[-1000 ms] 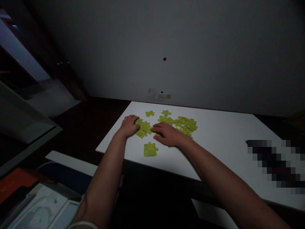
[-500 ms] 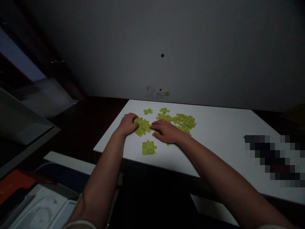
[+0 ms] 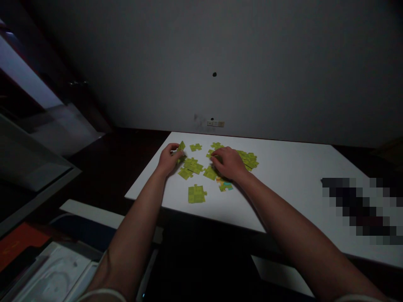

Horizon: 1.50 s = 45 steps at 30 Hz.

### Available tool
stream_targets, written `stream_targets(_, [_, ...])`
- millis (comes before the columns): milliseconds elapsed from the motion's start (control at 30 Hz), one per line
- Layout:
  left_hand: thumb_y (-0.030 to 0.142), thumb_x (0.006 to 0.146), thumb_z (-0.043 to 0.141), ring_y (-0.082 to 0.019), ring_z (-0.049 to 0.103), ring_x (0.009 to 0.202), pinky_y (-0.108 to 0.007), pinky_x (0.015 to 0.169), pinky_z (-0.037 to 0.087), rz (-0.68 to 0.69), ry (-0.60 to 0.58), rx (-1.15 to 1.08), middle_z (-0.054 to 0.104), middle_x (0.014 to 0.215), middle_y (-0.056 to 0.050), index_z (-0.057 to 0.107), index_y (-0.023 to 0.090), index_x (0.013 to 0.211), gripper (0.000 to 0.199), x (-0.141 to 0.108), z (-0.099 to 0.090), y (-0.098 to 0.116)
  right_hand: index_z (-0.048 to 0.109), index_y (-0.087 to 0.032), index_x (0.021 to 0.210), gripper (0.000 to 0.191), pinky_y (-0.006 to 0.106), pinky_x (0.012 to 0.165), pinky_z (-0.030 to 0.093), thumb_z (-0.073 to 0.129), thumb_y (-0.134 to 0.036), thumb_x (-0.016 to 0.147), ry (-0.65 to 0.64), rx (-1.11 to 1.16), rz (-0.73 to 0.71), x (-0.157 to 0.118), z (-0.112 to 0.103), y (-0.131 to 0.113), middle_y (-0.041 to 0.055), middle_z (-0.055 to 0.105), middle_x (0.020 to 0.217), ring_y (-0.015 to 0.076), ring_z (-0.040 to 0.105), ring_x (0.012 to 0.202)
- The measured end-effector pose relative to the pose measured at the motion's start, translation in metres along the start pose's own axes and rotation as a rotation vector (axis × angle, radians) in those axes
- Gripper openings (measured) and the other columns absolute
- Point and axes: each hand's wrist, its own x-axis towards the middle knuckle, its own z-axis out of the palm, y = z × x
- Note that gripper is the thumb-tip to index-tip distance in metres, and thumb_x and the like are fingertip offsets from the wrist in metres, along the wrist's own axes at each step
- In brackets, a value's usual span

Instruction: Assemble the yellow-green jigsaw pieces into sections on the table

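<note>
Yellow-green jigsaw pieces lie spread over a white table [image 3: 283, 188]. My left hand [image 3: 169, 159] pinches a jigsaw piece [image 3: 180, 147] upright at its fingertips. My right hand [image 3: 228, 163] rests on the pieces near the middle, and its fingers hide what lies beneath them. Below it sits a piece [image 3: 225, 186] showing a coloured printed face. A joined block of pieces [image 3: 197, 194] lies nearest the front, and a dense cluster [image 3: 249, 160] sits just beyond my right hand.
The table's back edge meets a grey wall with a small socket strip [image 3: 215, 123]. Its front edge drops to a dark floor. A white box [image 3: 53, 272] and an orange item [image 3: 19, 247] lie low at the left. A pixelated patch [image 3: 359, 209] covers the table's right side.
My left hand has lifted a piece at its fingertips. My right hand has moved farther back over the cluster, uncovering the coloured piece. Several pieces in the middle now lie more spread out.
</note>
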Motion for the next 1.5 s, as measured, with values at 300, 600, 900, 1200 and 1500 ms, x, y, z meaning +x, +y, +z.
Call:
stream_targets(300, [0.042, 0.093, 0.076, -0.028, 0.083, 0.125, -0.047, 0.106, 0.069, -0.184, 0.084, -0.345, 0.086, 0.133, -0.011, 0.072, 0.028, 0.121, 0.032, 0.007, 0.006, 0.004, 0.091, -0.029, 0.12, 0.025, 0.057, 0.109, 0.061, 0.069, -0.036, 0.112, 0.056, 0.018, -0.016, -0.001, 0.004, 0.003, 0.0123, 0.09, 0.125, 0.0361, 0.077, 0.12])
stream_targets(600, [0.048, 0.086, 0.082, -0.031, 0.082, 0.112, -0.049, 0.101, 0.069, -0.037, 0.061, -0.162, 0.084, 0.123, -0.011, 0.075, 0.027, 0.124, 0.044, -0.032, -0.001, 0.038, 0.09, -0.027, 0.115, 0.025, 0.052, 0.105, 0.059, 0.067, -0.036, 0.113, 0.091, -0.047, 0.07, 0.0, 0.002, 0.006, 0.0136, 0.091, 0.117, 0.0362, 0.076, 0.113])
stream_targets(900, [0.045, 0.095, 0.08, -0.045, 0.08, 0.133, -0.066, 0.121, 0.066, 0.186, -0.289, 0.397, 0.087, 0.14, -0.013, 0.083, 0.035, 0.139, 0.046, -0.173, -0.019, 0.056, 0.082, -0.023, 0.145, 0.041, 0.055, 0.114, 0.058, 0.056, -0.037, 0.115, 0.27, 0.117, 0.336, 0.008, -0.005, 0.03, 0.0193, 0.085, 0.136, 0.0415, 0.074, 0.128])
stream_targets(1200, [0.038, 0.111, 0.065, -0.04, 0.075, 0.142, -0.061, 0.12, 0.062, 0.269, -0.274, 0.624, 0.085, 0.151, -0.015, 0.079, 0.021, 0.151, 0.046, -0.194, -0.011, 0.061, 0.086, -0.021, 0.117, 0.038, 0.046, 0.104, 0.057, 0.055, -0.037, 0.103, 0.695, 0.261, 0.8, 0.004, -0.029, 0.093, 0.017, 0.088, 0.12, 0.0356, 0.076, 0.115])
stream_targets(1500, [0.032, 0.119, 0.061, -0.039, 0.075, 0.142, -0.062, 0.117, 0.064, 0.361, -0.26, 0.702, 0.083, 0.158, -0.01, 0.081, 0.03, 0.157, 0.043, -0.211, 0.0, 0.063, 0.082, -0.024, 0.08, 0.011, 0.04, 0.088, 0.058, 0.08, -0.034, 0.082, 0.491, 0.46, 0.869, -0.009, -0.045, 0.144, 0.0099, 0.085, 0.091, 0.0296, 0.076, 0.092])
